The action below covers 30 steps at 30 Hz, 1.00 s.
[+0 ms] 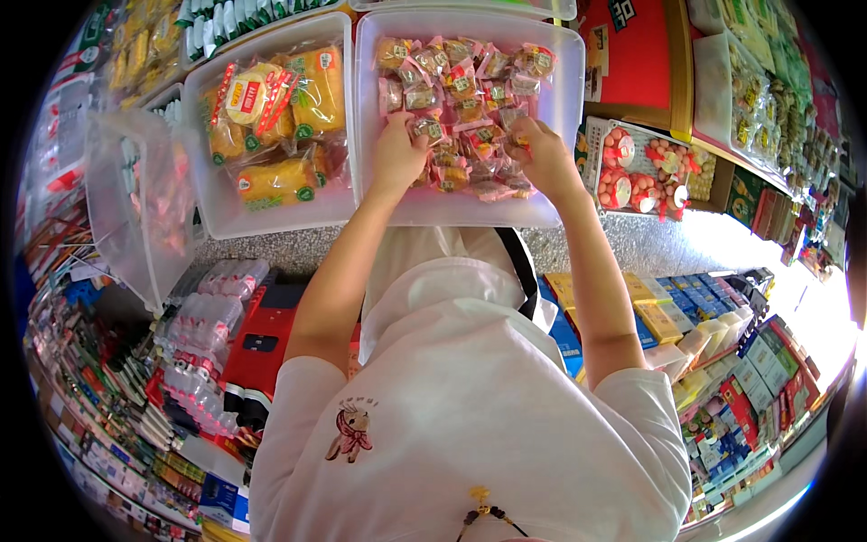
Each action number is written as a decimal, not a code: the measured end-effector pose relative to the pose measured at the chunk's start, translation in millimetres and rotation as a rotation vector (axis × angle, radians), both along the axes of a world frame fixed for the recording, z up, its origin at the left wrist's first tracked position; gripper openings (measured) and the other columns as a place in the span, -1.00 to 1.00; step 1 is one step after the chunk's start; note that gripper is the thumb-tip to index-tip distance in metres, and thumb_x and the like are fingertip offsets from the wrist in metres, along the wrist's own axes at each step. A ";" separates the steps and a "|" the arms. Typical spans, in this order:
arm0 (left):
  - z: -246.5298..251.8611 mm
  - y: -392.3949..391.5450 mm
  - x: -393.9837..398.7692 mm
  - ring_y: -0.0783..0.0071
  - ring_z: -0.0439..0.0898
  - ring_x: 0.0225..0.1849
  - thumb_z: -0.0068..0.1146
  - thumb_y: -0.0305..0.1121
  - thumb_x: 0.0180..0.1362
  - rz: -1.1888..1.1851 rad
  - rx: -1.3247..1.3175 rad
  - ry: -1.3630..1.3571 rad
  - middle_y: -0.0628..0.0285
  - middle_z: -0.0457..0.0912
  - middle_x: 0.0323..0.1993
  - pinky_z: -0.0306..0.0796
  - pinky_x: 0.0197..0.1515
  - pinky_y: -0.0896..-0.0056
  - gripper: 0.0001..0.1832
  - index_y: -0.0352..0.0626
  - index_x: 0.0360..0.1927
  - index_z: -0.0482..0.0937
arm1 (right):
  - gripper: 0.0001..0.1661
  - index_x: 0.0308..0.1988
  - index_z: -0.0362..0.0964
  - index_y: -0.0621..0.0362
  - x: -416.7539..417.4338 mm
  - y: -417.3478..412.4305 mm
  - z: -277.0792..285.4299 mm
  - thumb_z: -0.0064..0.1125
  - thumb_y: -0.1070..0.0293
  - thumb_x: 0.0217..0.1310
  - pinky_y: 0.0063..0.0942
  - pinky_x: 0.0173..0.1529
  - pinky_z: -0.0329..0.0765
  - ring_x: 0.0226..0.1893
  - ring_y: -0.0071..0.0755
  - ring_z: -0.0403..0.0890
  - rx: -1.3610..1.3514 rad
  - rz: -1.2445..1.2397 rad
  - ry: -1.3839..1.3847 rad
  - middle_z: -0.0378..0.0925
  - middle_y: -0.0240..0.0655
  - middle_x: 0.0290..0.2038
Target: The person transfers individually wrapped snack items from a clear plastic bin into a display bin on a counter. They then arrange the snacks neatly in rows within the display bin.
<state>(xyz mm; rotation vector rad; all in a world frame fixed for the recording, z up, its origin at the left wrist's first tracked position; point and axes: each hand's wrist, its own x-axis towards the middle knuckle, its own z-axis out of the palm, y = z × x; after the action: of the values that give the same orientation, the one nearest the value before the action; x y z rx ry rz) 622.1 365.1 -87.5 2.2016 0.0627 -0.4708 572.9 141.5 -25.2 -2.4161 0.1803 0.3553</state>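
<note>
Small pastries in pink-edged plastic wrappers (467,112) lie in rows and loosely inside a translucent plastic bin (467,215) in front of me. My left hand (401,152) is at the bin's left side, its thumb and fingers around a wrapped pastry (428,129). On the right side of the pile, my right hand (542,156) has its fingers bent down on the wrapped pastries; one shows at the fingertips (520,140). How firmly that hand holds it is hidden. Both hands are inside the bin, apart from each other.
A second translucent bin (271,227) with bagged bread (317,91) adjoins on the left. Beyond it a clear plastic lid or panel (145,217) stands tilted. Netted eggs (616,190) fill a crate at right. Bottle packs (203,325) and stacked boxes (657,322) are behind me on both sides.
</note>
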 end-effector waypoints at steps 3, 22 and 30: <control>-5.6 -1.7 0.8 -0.09 0.48 -0.15 0.07 -0.49 0.01 -0.064 0.122 -0.128 -0.15 0.46 -0.22 0.37 -0.12 0.09 -0.60 -0.23 -0.03 0.32 | -0.62 -0.10 0.29 0.13 17.1 -7.5 -6.7 0.14 0.41 0.02 -0.13 -0.11 0.43 -0.13 0.06 0.49 -0.081 0.191 0.044 0.49 -0.12 -0.15; -7.1 -21.4 -16.4 0.00 0.36 0.06 0.09 -0.42 0.00 -0.108 0.557 -0.092 -0.02 0.36 0.01 0.32 0.03 0.01 -0.33 -0.13 0.23 0.15 | -0.26 0.06 0.27 -0.11 36.0 3.8 -29.3 0.34 0.04 -0.18 0.14 0.08 0.30 0.07 0.02 0.37 -0.384 0.442 0.221 0.33 -0.11 -0.01; 8.6 -44.7 -26.3 0.05 0.32 0.06 0.15 -0.26 0.04 0.072 0.694 0.068 0.05 0.34 0.01 0.31 -0.01 -0.04 -0.36 -0.02 0.22 0.20 | -0.62 -0.05 0.33 0.11 25.7 7.1 -52.2 0.06 0.36 0.07 -0.03 -0.12 0.54 -0.01 -0.03 0.43 -0.301 0.677 0.099 0.35 -0.12 -0.03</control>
<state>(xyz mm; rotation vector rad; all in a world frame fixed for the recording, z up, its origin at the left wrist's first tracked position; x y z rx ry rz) 595.8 320.4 -78.9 2.8443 0.3911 -0.5385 598.7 148.7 -77.4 -2.7005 -0.5984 0.7961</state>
